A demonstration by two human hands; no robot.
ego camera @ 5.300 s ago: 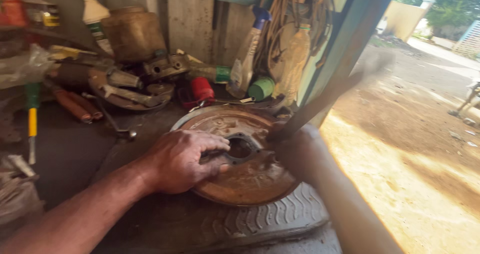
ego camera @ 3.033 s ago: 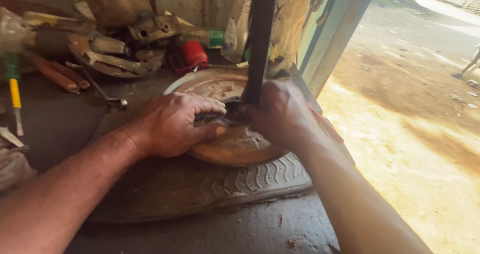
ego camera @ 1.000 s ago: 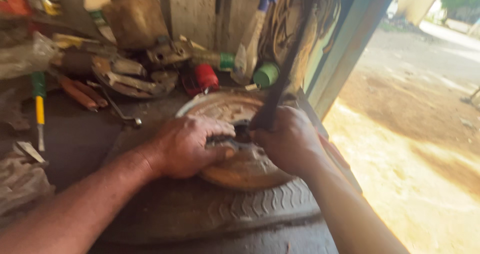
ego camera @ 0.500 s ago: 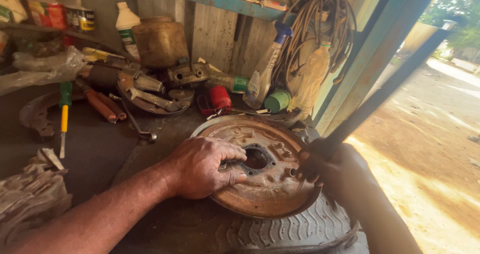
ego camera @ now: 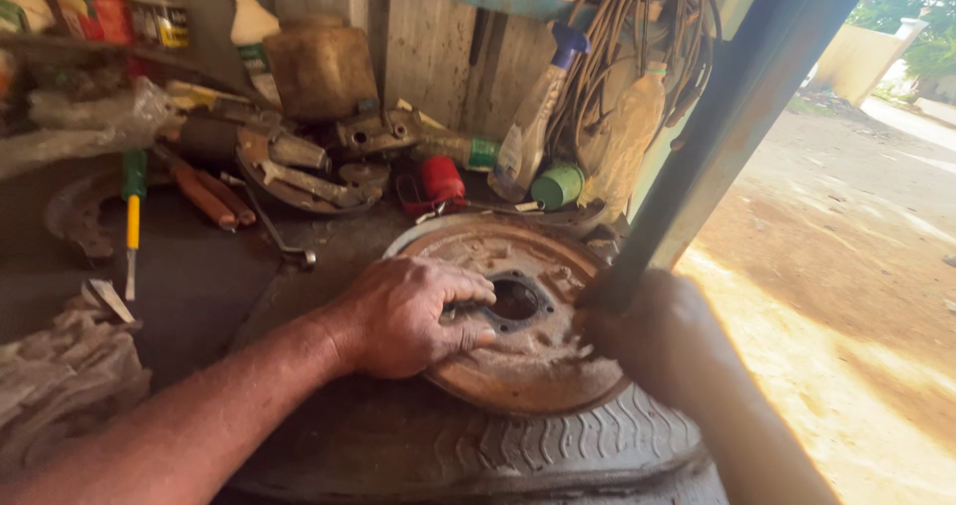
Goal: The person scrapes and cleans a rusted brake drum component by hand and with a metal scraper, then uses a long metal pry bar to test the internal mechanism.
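The left hand (ego camera: 413,316) lies flat, fingers spread, pinning the rusty disc (ego camera: 518,326) on the tyre (ego camera: 478,455), while the right hand (ego camera: 652,331) clenches a dark bar (ego camera: 697,156) at its rim, seemingly mid-levering, needing steady pressure next.

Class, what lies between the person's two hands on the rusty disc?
In the head view, the disc's dark centre hole lies between left hand and right hand.

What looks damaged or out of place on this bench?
The round rusty metal disc under the left hand is heavily corroded and flaking, and it sits on a worn black tyre instead of the bench.
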